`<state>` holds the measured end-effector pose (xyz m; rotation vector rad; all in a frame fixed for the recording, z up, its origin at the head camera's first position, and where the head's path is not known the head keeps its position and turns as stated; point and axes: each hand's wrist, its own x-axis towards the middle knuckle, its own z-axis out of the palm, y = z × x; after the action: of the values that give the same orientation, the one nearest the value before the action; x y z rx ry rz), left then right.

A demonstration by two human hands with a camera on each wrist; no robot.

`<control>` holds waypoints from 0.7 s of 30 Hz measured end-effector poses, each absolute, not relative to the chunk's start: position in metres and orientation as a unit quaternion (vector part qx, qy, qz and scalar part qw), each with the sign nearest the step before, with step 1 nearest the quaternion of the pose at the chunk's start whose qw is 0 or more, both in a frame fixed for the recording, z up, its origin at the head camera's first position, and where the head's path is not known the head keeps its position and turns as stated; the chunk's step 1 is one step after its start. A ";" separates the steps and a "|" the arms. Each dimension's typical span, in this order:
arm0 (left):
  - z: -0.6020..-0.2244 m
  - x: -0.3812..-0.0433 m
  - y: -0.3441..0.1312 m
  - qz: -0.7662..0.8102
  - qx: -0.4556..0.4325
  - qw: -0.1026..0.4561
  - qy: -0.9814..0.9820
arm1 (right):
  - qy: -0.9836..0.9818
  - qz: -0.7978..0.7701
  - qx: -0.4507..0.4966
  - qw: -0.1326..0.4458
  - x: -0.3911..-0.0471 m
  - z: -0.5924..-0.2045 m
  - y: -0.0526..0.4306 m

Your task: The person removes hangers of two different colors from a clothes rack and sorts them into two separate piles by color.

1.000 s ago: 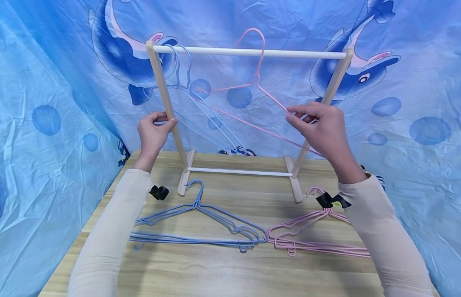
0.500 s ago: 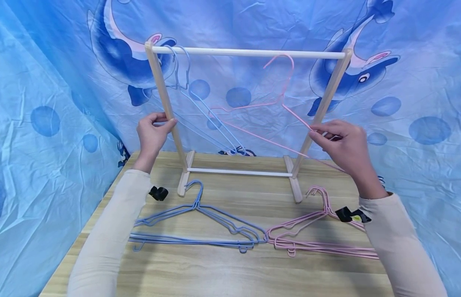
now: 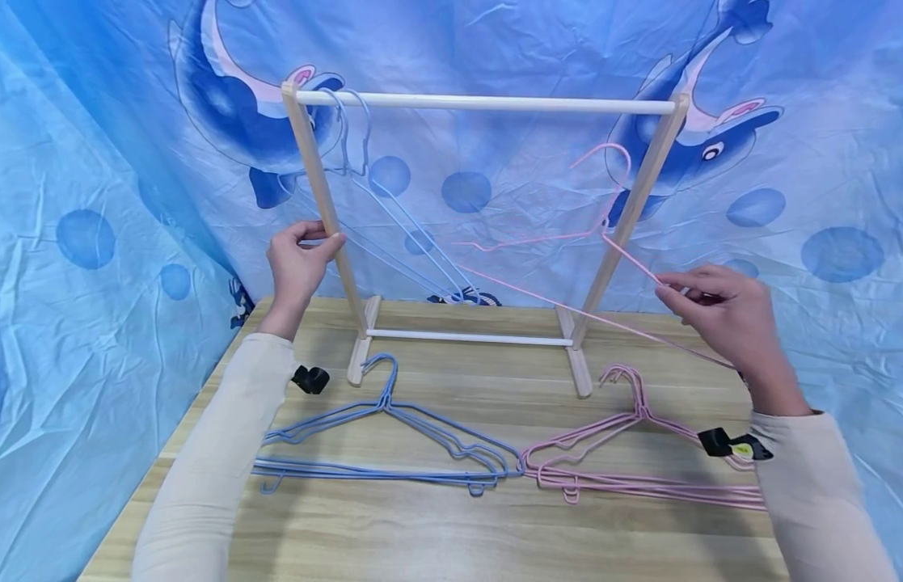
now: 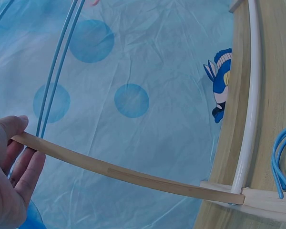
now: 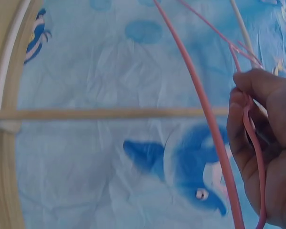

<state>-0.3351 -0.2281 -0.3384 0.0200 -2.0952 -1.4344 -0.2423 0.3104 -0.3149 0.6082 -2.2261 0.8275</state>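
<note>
My right hand point(image 3: 723, 311) pinches one shoulder of a pink hanger point(image 3: 538, 237), whose hook stands below the rail's level near the right post. In the right wrist view the thumb and fingers close on the pink wire point(image 5: 257, 157). My left hand point(image 3: 300, 257) grips the left wooden post of the clothes rack point(image 3: 487, 103) between thumb and fingers, also plain in the left wrist view on the post point(image 4: 109, 169). Two blue hangers point(image 3: 415, 230) hang from the white rail at its left end.
On the wooden table point(image 3: 436, 541) before the rack lie several blue hangers point(image 3: 393, 404) at the left and several pink hangers point(image 3: 626, 420) at the right, their ends meeting. A blue curtain point(image 3: 451, 48) with dolphins surrounds the table.
My right hand has moved right and down with the pink hanger, its hook going from above the rail to below it. The left hand stays on the post.
</note>
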 end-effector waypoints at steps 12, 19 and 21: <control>-0.341 -0.336 -0.229 -0.542 0.002 0.304 -0.783 | -0.873 0.324 0.242 0.273 -0.225 -0.353 0.363; -0.341 -0.337 -0.230 -0.543 0.003 0.303 -0.783 | -0.880 0.351 0.239 0.211 -0.220 -0.381 0.386; -0.341 -0.338 -0.230 -0.541 0.006 0.304 -0.784 | -0.880 0.364 0.240 0.190 -0.218 -0.387 0.392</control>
<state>-0.3376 -0.2298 -0.3414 0.0152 -2.0777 -1.4323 -0.2184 0.3919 -0.3874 0.6757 -2.4726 1.0223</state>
